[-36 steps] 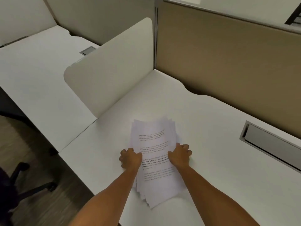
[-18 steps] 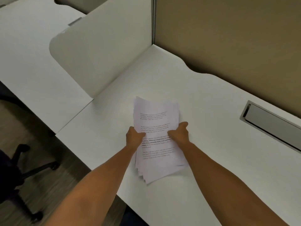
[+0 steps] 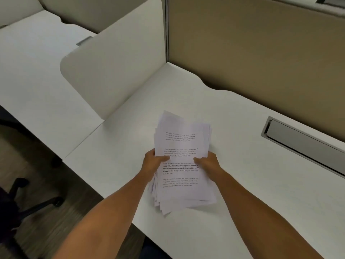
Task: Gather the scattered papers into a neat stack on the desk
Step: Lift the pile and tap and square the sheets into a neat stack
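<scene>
Papers (image 3: 183,161) all in one bundle, none loose elsewhere on desk (image 3: 242,193). Left hand (image 3: 152,163) and right hand (image 3: 207,162) pinch bundle's side edges mid-length, thumbs on top sheet. Bundle near desk's front edge, lower corners fanned, upper edges uneven. Left: square edges, lay flat.

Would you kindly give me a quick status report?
Left hand and right hand grip the paper stack. Edges fanned, not squared. Desk around it unobstructed.

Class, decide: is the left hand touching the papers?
Touching. The head view shows the left hand gripping the papers at their left edge, thumb lying across the top sheet.
</scene>
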A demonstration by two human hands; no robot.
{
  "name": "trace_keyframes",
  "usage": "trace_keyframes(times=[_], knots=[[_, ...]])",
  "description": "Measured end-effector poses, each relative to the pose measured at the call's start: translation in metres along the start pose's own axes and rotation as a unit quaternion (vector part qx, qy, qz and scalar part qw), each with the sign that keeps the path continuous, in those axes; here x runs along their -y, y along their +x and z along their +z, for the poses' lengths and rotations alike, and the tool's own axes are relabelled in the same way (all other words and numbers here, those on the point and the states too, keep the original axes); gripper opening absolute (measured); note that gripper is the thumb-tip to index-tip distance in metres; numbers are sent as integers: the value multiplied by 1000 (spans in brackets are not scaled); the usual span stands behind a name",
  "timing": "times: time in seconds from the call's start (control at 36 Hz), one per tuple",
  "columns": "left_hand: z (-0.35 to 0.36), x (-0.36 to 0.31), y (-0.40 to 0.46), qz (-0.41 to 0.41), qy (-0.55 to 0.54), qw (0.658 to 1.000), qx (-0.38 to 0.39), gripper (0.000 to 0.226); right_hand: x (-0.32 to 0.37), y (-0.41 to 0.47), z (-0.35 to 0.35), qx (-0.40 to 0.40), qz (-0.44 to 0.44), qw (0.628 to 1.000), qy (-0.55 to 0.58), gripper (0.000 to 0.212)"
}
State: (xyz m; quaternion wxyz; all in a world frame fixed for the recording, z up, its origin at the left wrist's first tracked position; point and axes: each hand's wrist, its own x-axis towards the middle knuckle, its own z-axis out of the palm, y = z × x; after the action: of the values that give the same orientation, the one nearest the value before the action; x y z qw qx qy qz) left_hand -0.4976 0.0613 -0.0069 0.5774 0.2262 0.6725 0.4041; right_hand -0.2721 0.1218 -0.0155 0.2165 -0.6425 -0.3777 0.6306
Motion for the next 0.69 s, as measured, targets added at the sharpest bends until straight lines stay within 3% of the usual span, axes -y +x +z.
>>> trace_keyframes(times=[0.14, 0.22, 0.39, 0.53, 0.69], knots=[[14, -21, -25, 51, -13, 997, 59, 39, 7, -32, -43, 21, -52, 997, 57, 51], [27, -36, -41, 94, 1, 990, 106, 54, 10, -59, -72, 7, -90, 992, 91, 44], [66, -60, -79, 164, 54, 965, 196, 50, -1, -120, -124, -46, -169, 976, 129, 33], [99, -62, -105, 174, 65, 948, 257, 50, -24, -175, -156, -80, -234, 959, 137, 30], [133, -51, -121, 168, 118, 922, 329, 51, -59, -209, -181, -113, -253, 950, 146, 39]])
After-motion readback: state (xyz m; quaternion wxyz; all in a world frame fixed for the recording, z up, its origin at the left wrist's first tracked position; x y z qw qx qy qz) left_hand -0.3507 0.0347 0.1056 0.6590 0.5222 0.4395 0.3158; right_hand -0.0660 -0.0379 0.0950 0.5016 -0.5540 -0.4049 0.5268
